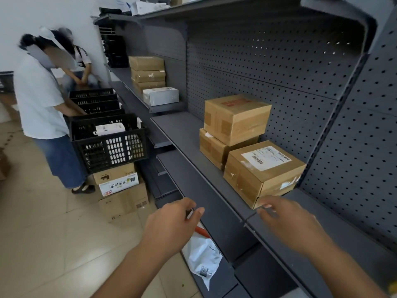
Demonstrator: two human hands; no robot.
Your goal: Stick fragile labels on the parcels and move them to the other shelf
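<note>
Item: nearest parcel [263,172], centre-right of frame, on shelf [184,134], long axis toward pegboard. Right hand [287,222] just below its front corner, fingers half-curled, apparently empty. Left hand [169,222] farther left, pinching sth small, unclear what.

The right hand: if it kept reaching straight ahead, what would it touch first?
Probably the nearest brown cardboard parcel with the white shipping label; the right hand has its fingertips close to that parcel's lower front corner, though depth is unclear.

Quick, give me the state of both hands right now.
Left hand: pinched shut on something small, unclear what.
Right hand: fingers curled near the nearest parcel, grip cannot be told.
</note>
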